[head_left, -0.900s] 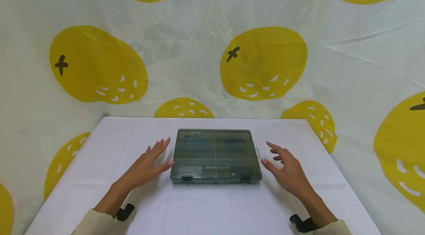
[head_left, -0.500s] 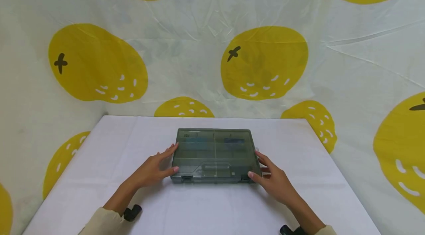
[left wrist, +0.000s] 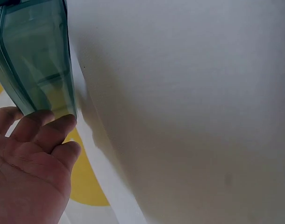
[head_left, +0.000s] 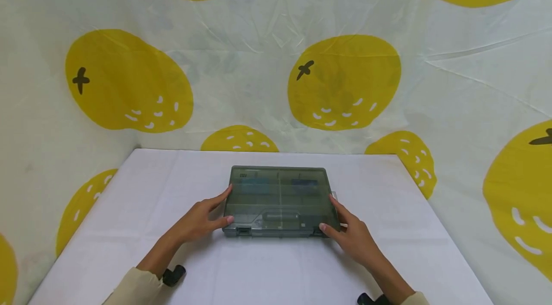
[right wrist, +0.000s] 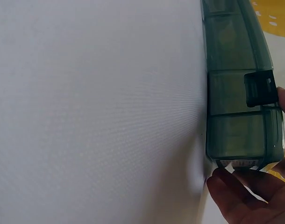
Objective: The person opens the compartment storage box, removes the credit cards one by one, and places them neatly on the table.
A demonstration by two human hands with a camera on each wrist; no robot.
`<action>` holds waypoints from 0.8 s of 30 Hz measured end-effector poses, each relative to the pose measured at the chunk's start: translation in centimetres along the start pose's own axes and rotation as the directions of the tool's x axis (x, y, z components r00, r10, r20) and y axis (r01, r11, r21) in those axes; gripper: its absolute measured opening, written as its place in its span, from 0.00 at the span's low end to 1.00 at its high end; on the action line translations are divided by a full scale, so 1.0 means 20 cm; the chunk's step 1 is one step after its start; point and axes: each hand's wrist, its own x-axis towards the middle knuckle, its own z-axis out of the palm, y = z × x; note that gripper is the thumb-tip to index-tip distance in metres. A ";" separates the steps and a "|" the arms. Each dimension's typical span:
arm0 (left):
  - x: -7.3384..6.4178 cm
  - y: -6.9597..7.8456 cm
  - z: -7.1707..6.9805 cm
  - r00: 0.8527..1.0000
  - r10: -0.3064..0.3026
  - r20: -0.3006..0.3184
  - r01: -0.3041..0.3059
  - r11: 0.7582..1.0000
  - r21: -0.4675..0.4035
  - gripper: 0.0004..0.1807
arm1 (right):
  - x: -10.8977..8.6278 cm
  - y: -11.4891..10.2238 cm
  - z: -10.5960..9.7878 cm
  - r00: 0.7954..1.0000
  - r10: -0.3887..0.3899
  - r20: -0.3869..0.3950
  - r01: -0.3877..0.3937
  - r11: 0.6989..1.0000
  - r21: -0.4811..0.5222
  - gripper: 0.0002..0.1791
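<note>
A flat, see-through dark green plastic organizer box [head_left: 278, 199] lies closed on the white table, its two latches facing me. My left hand [head_left: 196, 221] holds its left side, the thumb on the lid's front left corner and a fingertip at the side edge. At the right, my right hand [head_left: 355, 240] grips the side, with its thumb by the right latch [right wrist: 261, 88]. In the left wrist view, bent fingertips [left wrist: 63, 123] touch the box's end wall [left wrist: 35, 60]. Fingers [right wrist: 224, 186] reach the lower corner of the box in the right wrist view.
Bluish shapes [head_left: 304, 184] show dimly through the lid, in the back compartments. White cloth covers the table [head_left: 181, 171]. Behind it hangs a pale curtain [head_left: 241, 80] with large yellow fruit prints. Each wrist carries a small black device [head_left: 174, 275].
Both hands have moved inward from beside the box and taken hold of its left and right sides. The box has stayed nearly in place.
</note>
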 end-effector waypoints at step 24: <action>0.00 0.01 0.01 1.000 -0.026 -0.003 0.026 0.999 -0.034 0.50 | -0.01 0.07 0.02 0.993 -0.116 -0.039 0.106 0.975 -0.195 0.62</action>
